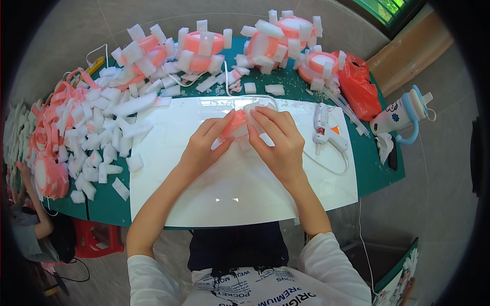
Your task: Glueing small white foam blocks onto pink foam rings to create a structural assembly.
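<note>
Your left hand (205, 140) pinches the pink band (233, 126) between thumb and fingers. Your right hand (282, 145) grips the white foam block (250, 108) beside it, apparently so that each hand steadies one piece where they meet. Both pieces are above the white board (204, 194), which presumably shields the tabletop (377, 173). The glue gun (321, 124) lies on the board to your right, likely for short reach. Loose foam pieces (109, 152) lie to your left; foam-studded pink rings (193, 42) sit along the far side, probably out of your forearms' way.
</note>
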`<state>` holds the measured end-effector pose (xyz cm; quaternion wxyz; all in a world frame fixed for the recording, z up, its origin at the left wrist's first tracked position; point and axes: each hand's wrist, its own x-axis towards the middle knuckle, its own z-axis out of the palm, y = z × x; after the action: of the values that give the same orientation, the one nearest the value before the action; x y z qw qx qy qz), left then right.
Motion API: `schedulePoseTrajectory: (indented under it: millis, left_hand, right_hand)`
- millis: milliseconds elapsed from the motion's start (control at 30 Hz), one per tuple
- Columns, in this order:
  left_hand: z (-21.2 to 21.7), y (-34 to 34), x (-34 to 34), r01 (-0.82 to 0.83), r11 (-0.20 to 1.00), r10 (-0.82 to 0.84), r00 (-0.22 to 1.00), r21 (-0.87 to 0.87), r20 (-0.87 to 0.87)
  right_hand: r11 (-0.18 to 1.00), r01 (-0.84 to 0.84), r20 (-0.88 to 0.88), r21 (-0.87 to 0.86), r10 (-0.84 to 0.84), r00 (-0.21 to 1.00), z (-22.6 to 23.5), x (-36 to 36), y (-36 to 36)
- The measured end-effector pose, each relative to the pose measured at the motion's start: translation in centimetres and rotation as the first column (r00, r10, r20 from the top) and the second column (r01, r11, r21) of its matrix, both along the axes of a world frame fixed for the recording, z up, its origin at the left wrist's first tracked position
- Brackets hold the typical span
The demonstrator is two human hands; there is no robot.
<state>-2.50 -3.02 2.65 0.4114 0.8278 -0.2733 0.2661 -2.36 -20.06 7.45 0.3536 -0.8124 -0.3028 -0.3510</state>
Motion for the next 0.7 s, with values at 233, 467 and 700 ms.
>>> schedulePoseTrajectory:
  millis: [233, 467, 700]
  left_hand:
    - [-0.24, 0.13, -0.13, 0.020, 1.000, -0.021, 0.999, -0.012, -0.027]
    - [-0.38, 0.21, -0.02, 0.032, 0.999, -0.033, 0.999, -0.017, -0.041]
    - [-0.69, 0.28, 0.13, 0.023, 1.000, -0.023, 1.000, 0.010, 0.005]
  right_hand:
    - [0.997, -0.051, -0.015, -0.060, 0.050, 0.999, 0.14, 0.01, -0.18]
    - [0.993, -0.054, -0.010, -0.103, 0.054, 0.999, 0.07, 0.27, -0.08]
    - [0.993, -0.074, -0.029, -0.096, 0.071, 0.997, -0.11, 0.38, 0.05]
